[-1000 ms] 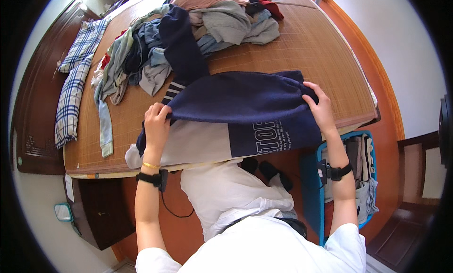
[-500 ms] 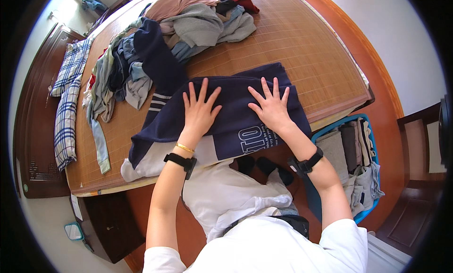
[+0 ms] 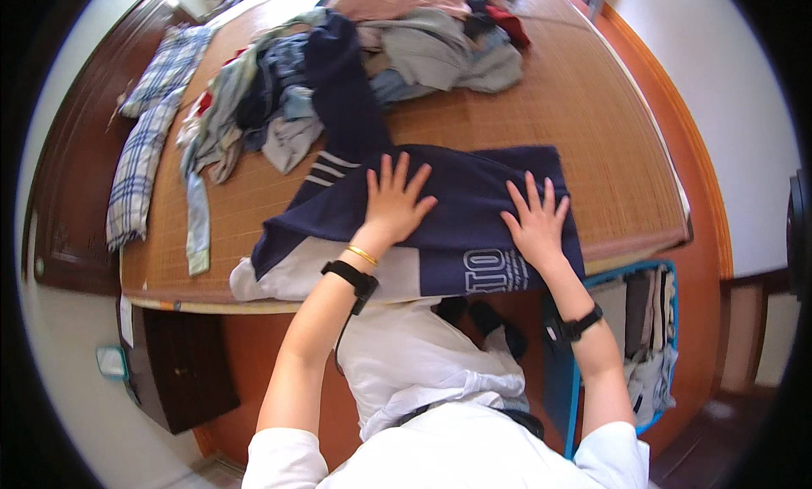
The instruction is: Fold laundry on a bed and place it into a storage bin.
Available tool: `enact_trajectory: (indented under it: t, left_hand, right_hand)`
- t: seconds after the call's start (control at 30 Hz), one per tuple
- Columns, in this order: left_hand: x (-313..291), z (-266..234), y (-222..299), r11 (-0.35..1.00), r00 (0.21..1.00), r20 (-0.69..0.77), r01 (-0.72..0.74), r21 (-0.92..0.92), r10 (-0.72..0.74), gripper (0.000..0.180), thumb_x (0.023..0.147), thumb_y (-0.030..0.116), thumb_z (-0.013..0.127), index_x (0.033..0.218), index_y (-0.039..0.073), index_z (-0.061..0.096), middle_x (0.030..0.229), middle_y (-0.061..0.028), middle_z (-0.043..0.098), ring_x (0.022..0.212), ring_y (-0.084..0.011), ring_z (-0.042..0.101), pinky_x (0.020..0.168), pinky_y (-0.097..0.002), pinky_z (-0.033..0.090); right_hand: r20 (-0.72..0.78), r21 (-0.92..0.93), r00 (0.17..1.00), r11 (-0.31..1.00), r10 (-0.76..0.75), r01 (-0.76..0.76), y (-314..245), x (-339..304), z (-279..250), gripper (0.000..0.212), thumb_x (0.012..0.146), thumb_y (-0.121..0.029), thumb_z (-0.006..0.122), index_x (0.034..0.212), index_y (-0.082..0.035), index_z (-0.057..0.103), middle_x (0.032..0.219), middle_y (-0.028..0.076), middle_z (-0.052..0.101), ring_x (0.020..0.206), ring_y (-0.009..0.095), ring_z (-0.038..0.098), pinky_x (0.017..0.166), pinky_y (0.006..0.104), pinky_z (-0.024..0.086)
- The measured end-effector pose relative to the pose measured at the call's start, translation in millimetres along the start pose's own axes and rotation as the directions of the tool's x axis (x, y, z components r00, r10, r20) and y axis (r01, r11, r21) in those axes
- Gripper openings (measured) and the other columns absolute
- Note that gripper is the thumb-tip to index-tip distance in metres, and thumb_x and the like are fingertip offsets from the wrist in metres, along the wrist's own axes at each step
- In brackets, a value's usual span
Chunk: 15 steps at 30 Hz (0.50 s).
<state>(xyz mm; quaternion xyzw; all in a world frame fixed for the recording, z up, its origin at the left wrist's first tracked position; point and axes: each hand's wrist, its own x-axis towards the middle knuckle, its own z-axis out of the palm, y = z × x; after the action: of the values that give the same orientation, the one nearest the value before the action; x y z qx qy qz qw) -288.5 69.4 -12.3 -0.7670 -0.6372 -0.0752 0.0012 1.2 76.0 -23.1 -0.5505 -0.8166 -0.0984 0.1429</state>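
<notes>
A navy and white sweatshirt (image 3: 461, 206) lies partly folded along the near edge of the bed, its lettered print towards me. One navy sleeve (image 3: 342, 79) with white stripes stretches away from it to the clothes pile. On the navy cloth, left of the middle, my left hand (image 3: 393, 203) rests flat with its fingers spread. My right hand (image 3: 539, 225) presses on the same sweatshirt by its right side, fingers also apart. Neither hand grips anything. White cloth (image 3: 338, 265) shows at the lower left of the garment.
A heap of mixed clothes (image 3: 423, 45) covers the far left of the woven bed mat (image 3: 592, 117). Checked pillows (image 3: 139, 167) line the left edge. Below the bed's right corner stands a blue basket (image 3: 672, 303) of folded clothes. A dark cabinet (image 3: 190, 370) is at lower left.
The whole view has shifted, so the bed appears further right. My right hand has slid slightly towards the sweatshirt's right edge, widening the gap between my hands. Both stay flat on the cloth.
</notes>
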Motion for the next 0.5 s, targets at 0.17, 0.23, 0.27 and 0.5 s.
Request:
enact_trajectory:
  t: [0.17, 0.23, 0.27, 0.5]
  left_hand:
    - [-54.2, -22.0, -12.9, 0.995, 0.996, -0.005, 0.094, -0.024, -0.094, 0.070, 0.091, 0.057, 0.048, 0.151, 0.026, 0.031, 0.161, -0.0111, 0.012, 0.145, -0.0477, 0.005, 0.111, -0.0677, 0.007]
    - [-76.7, -22.7, -29.2, 0.985, 0.985, -0.010, 0.172, -0.028, -0.172, 0.070, 0.091, 0.057, 0.049, 0.151, 0.025, 0.032, 0.161, -0.0106, 0.011, 0.145, -0.0478, 0.005, 0.110, -0.0683, 0.007]
    - [-88.4, -22.2, -38.2, 0.974, 0.974, 0.013, 0.225, -0.039, -0.225, 0.070, 0.091, 0.057, 0.049, 0.151, 0.025, 0.032, 0.161, -0.0100, 0.011, 0.145, -0.0479, 0.005, 0.110, -0.0688, 0.007]
    - [-111.1, -10.2, -43.7, 0.970, 0.981, -0.054, 0.175, -0.171, -0.186, 0.065, 0.093, 0.054, 0.049, 0.149, 0.024, 0.036, 0.160, -0.0120, 0.015, 0.145, -0.0461, 0.004, 0.110, -0.0696, 0.009]
  right_hand:
    - [0.374, 0.001, 0.926, 0.999, 0.042, -0.046, 2.4, 15.7, -28.0, 0.055, 0.088, -0.043, 0.061, 0.133, -0.012, 0.054, 0.147, 0.016, 0.041, 0.128, 0.043, 0.042, 0.104, 0.0625, 0.030]
    - [0.699, -0.009, 0.715, 0.999, -0.030, 0.051, -16.3, 66.2, -74.3, 0.047, 0.087, -0.040, 0.063, 0.119, -0.006, 0.064, 0.132, 0.019, 0.055, 0.120, 0.041, 0.051, 0.102, 0.0618, 0.034]
    - [0.646, 0.179, 0.748, 0.983, -0.150, 0.043, -37.4, 91.0, -98.4, 0.038, 0.087, -0.035, 0.063, 0.107, -0.003, 0.068, 0.113, 0.019, 0.066, 0.110, 0.037, 0.059, 0.098, 0.0560, 0.040]
    - [-0.081, 0.797, 0.984, 0.583, -0.159, 0.160, -175.3, 282.4, -63.9, 0.049, 0.089, -0.025, 0.060, 0.129, 0.002, 0.055, 0.127, 0.025, 0.059, 0.118, 0.035, 0.057, 0.101, 0.0384, 0.043]
